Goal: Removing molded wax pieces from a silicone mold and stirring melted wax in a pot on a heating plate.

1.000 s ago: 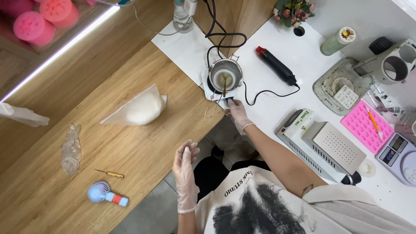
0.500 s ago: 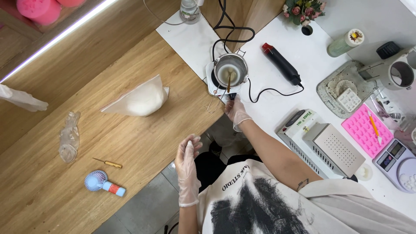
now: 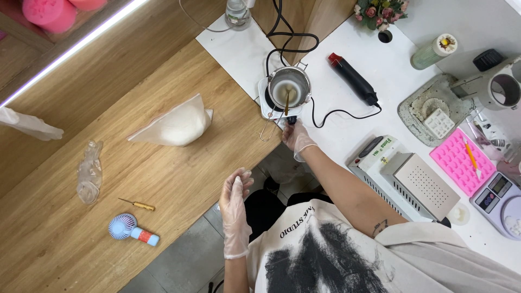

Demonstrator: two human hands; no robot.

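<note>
A small blue fan (image 3: 126,228) lies near a crumpled glove (image 3: 88,171) on the wooden desk (image 3: 179,179). A pink mould (image 3: 460,160) sits beside a scale (image 3: 500,197).

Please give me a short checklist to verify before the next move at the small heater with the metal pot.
1. Right hand on the black knob of the white heater plate: ok, fingertips touch it.
2. Metal pot seated on the plate: ok.
3. Stirring stick resting inside the pot: ok.
4. Black cable kept away from the pot: ok, it lies on the white table.
5. Left hand free: ok, gloved, holds nothing.
6. Knob setting: cannot tell.
</note>
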